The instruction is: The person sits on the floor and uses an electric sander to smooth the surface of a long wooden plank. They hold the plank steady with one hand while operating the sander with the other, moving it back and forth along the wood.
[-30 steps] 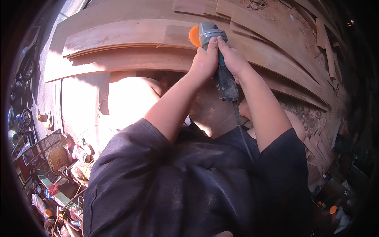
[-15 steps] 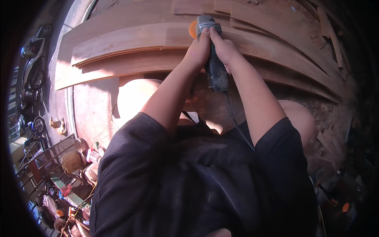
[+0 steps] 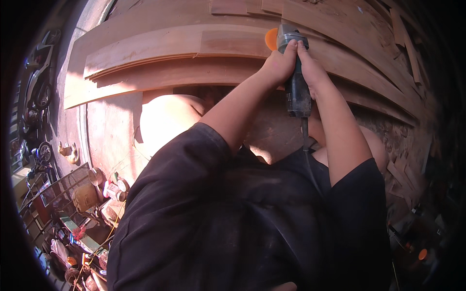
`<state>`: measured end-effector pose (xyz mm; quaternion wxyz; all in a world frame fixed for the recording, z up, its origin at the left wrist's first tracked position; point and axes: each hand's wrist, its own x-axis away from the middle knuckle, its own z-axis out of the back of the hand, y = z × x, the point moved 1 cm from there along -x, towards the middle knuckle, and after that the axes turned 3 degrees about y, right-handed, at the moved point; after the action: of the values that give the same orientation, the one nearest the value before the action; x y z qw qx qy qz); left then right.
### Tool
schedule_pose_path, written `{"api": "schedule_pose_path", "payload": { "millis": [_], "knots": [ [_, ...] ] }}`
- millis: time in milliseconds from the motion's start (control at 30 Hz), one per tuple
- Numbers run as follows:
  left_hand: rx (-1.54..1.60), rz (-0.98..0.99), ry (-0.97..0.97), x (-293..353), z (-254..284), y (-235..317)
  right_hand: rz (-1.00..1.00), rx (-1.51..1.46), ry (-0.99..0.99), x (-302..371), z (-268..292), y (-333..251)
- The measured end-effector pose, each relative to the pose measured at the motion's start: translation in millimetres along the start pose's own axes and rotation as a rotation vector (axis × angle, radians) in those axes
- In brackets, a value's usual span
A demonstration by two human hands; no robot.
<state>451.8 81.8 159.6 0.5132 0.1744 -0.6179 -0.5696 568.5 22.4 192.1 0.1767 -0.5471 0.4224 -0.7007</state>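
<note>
Both of my hands wrap round an angle grinder (image 3: 297,97) with a grey head, a dark body and an orange disc (image 3: 271,39) on its left side. My left hand (image 3: 281,64) grips it from the left and my right hand (image 3: 310,72) from the right, thumbs side by side behind the head. The tool lies over a long wooden board (image 3: 160,46), the top one of a stack. Whether the disc touches the wood, I cannot tell. From the grinder's rear end a dark power cord (image 3: 305,136) runs back toward my body.
More boards (image 3: 335,29) lie beyond and to the right. Wood scraps (image 3: 405,177) are on the floor at right. At lower left stands a wire rack (image 3: 63,186) amid jars, tools and clutter. Motorcycles (image 3: 41,92) are parked at far left.
Both hands have moved the grinder to the right along the board and slightly nearer to me. My grip on it is the same.
</note>
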Motion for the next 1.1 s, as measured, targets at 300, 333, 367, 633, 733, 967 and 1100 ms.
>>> {"api": "schedule_pose_path", "payload": {
  "millis": [300,333,367,633,733,967,1100],
  "knots": [
    [0.171,-0.035,0.05,0.8,65.5,-28.8,0.052,-0.031,-0.037,3.8,-73.8,-3.2],
    [0.214,-0.038,0.08,11.0,83.1,-28.8,0.069,0.005,-0.083,-3.6,-91.9,-3.8],
    [0.255,-0.02,0.13,14.6,99.8,-33.0,0.09,0.044,-0.134,-9.1,-108.9,-5.3],
    [0.436,0.062,0.221,27.2,110.2,-44.1,0.124,0.343,-0.201,-17.0,-124.4,-14.7],
    [0.296,-0.069,0.131,2.4,60.5,-44.1,0.079,0.218,-0.114,-9.0,-68.5,-9.7],
    [0.054,0.102,-0.111,26.7,-12.5,26.3,0.015,-0.035,0.024,7.1,-5.8,4.5],
    [0.065,0.048,-0.054,16.4,32.1,1.0,0.022,-0.085,-0.008,10.1,-32.1,4.2]
  ]
}}
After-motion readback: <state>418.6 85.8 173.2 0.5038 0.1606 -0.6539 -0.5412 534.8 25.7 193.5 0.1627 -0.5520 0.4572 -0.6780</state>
